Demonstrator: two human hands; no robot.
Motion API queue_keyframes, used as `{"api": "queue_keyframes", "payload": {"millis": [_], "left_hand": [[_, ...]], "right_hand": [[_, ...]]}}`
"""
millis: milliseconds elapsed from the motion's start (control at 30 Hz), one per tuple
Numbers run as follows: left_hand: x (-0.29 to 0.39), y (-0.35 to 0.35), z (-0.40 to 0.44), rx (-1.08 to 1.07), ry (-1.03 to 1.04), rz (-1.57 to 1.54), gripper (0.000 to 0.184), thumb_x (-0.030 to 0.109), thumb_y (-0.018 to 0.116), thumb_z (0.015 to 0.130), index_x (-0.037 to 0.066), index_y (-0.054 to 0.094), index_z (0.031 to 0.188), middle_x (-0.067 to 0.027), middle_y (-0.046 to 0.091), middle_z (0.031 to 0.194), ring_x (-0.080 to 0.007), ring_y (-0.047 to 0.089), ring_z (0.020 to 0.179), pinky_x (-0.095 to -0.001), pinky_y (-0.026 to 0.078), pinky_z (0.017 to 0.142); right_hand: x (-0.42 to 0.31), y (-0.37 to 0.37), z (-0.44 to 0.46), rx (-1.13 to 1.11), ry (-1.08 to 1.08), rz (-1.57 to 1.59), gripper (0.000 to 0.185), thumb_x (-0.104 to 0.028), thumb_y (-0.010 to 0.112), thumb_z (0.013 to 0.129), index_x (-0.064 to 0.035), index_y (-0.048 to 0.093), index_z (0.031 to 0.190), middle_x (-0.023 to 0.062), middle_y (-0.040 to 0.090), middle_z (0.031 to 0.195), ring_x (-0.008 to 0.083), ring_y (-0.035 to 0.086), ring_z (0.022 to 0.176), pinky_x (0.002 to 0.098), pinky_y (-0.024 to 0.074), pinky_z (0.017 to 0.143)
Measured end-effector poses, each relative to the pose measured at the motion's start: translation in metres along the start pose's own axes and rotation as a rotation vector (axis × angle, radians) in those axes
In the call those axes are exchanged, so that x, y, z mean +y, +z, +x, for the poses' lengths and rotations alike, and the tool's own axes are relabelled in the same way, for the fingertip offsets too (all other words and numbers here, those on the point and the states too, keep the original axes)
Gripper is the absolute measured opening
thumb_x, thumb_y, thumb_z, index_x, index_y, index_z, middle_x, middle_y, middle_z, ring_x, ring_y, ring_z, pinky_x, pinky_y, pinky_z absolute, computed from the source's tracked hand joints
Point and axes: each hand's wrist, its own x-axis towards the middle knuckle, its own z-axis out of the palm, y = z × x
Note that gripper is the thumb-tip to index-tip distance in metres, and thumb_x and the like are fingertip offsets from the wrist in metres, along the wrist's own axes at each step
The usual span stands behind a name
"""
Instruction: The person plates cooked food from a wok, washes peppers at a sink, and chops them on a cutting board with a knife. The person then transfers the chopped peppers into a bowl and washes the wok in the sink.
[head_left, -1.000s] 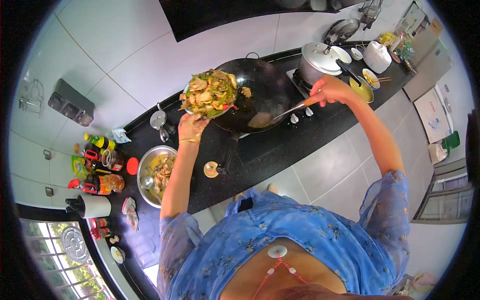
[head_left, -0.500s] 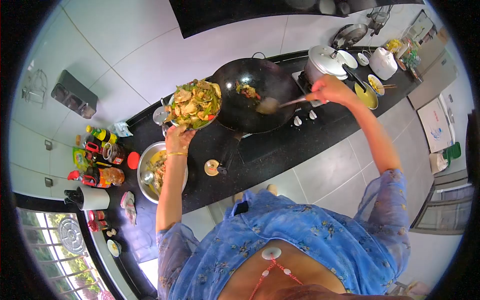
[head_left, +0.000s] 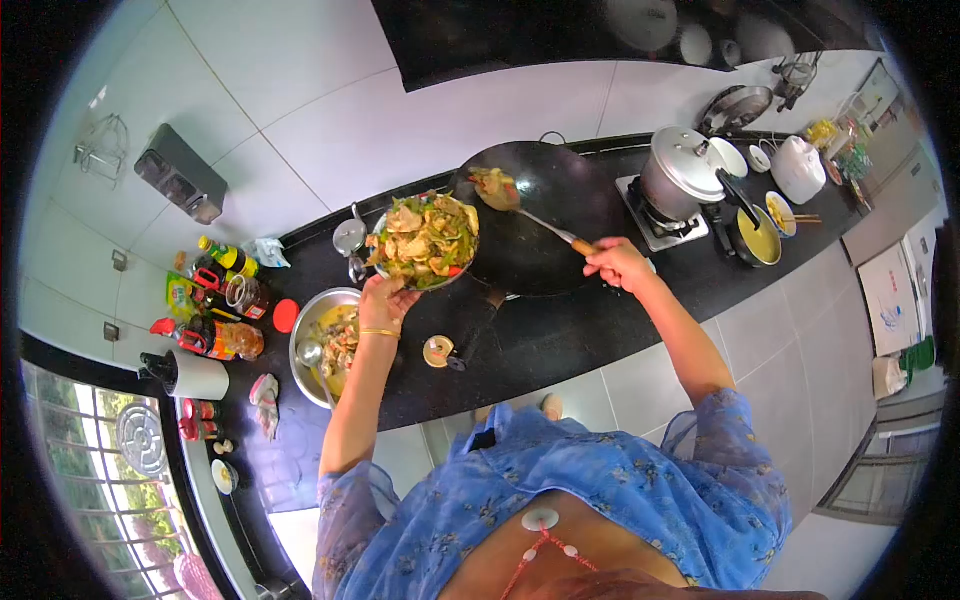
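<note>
Two hands loaded: your right hand [head_left: 618,265] clenches the spatula [head_left: 548,225], which has shifted food scraps [head_left: 492,184] to the wok [head_left: 535,265] edge beside the heaped bowl [head_left: 453,282] your left hand [head_left: 390,302] grasps, so those scraps now sit close to it.

Blue floral blouse [head_left: 600,490], sheer sleeves [head_left: 735,430], gold bangle [head_left: 380,332], red-corded pendant [head_left: 540,519].

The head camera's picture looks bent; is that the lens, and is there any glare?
Head view: rounded black corners and a bowed counter suggest a very wide lens; daylight nearly washes out parts of the window; small highlights glint on the wok and pot lid.
</note>
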Motion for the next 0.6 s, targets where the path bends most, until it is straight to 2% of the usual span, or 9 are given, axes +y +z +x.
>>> {"api": "queue_keyframes", "payload": {"millis": [67,100,167,367,433,467,500,567,600], "left_hand": [[0.001,-0.001,-0.004,0.030,-0.020,-0.033,0.022,-0.001,0.051,0.072,0.000,0.053,0.094,-0.0133,0.061,0.088,-0.0265,0.061,0.075,-0.0398,0.054,0.066],[0.000,-0.001,-0.004,0.031,-0.016,-0.033,0.022,-0.001,0.051,0.072,0.000,0.053,0.094,-0.0133,0.061,0.088,-0.0265,0.061,0.075,-0.0398,0.054,0.066],[-0.003,-0.003,0.002,0.020,-0.031,0.031,0.020,-0.001,0.051,0.073,0.001,0.052,0.093,-0.0134,0.061,0.087,-0.0273,0.061,0.075,-0.0395,0.054,0.066],[-0.016,0.004,0.018,-0.016,-0.039,-0.051,0.020,-0.005,0.051,0.073,0.002,0.052,0.092,-0.0140,0.060,0.087,-0.0287,0.061,0.072,-0.0415,0.055,0.063],[-0.020,0.008,0.028,-0.087,-0.089,0.063,0.023,-0.001,0.051,0.073,0.002,0.053,0.096,-0.0122,0.059,0.095,-0.0276,0.060,0.081,-0.0410,0.053,0.071],[-0.023,0.015,0.034,-0.063,-0.098,0.000,0.021,-0.006,0.053,0.072,0.002,0.050,0.091,-0.0151,0.059,0.084,-0.0300,0.061,0.070,-0.0425,0.055,0.059],[-0.027,0.020,0.040,-0.078,-0.100,0.000,0.021,-0.006,0.053,0.072,0.002,0.050,0.091,-0.0151,0.059,0.084,-0.0300,0.061,0.070,-0.0425,0.055,0.059],[-0.039,0.025,0.057,-0.133,-0.134,-0.029,0.025,-0.007,0.054,0.071,0.002,0.047,0.092,-0.0163,0.059,0.084,-0.0306,0.061,0.068,-0.0426,0.055,0.057],[-0.045,0.029,0.065,-0.164,-0.155,-0.031,0.028,-0.008,0.055,0.070,0.002,0.044,0.094,-0.0174,0.058,0.086,-0.0315,0.061,0.068,-0.0426,0.055,0.056]], "right_hand": [[-0.010,-0.002,0.002,-0.254,0.380,0.128,0.013,-0.005,0.064,0.073,0.0000,0.056,0.082,0.0085,0.056,0.064,0.0051,0.033,0.034,0.0220,0.0192,0.031],[-0.006,-0.001,0.005,-0.258,0.378,0.127,0.013,-0.005,0.064,0.073,0.0000,0.056,0.082,0.0085,0.056,0.064,0.0051,0.033,0.034,0.0220,0.0192,0.031],[0.002,0.003,0.014,-0.248,0.197,0.220,0.010,-0.006,0.062,0.075,-0.0018,0.053,0.076,0.0064,0.053,0.061,0.0043,0.029,0.032,0.0217,0.0171,0.031],[-0.031,0.005,-0.026,-0.093,0.078,0.053,0.007,-0.002,0.059,0.075,-0.0029,0.052,0.075,0.0032,0.050,0.058,0.0042,0.031,0.033,0.0216,0.0173,0.031],[-0.046,-0.005,-0.045,-0.085,0.001,-0.020,0.009,-0.002,0.061,0.074,-0.0022,0.052,0.077,0.0024,0.049,0.057,0.0047,0.032,0.033,0.0214,0.0181,0.030],[-0.056,-0.008,-0.058,-0.067,-0.028,-0.071,0.010,-0.001,0.060,0.073,-0.0018,0.053,0.080,0.0015,0.048,0.057,0.0039,0.033,0.036,0.0209,0.0193,0.032],[-0.067,-0.008,-0.070,-0.052,-0.034,-0.071,0.010,-0.001,0.060,0.073,-0.0018,0.053,0.080,0.0015,0.048,0.057,0.0039,0.033,0.036,0.0209,0.0193,0.032],[-0.081,-0.004,-0.094,-0.008,-0.086,-0.117,0.014,-0.003,0.061,0.072,-0.0013,0.056,0.085,0.0009,0.047,0.057,0.0033,0.034,0.039,0.0205,0.0220,0.035],[-0.081,-0.004,-0.104,0.051,-0.174,-0.326,0.025,-0.006,0.062,0.070,0.0001,0.056,0.093,0.0002,0.050,0.061,0.0064,0.042,0.046,0.0226,0.0317,0.040]]}}
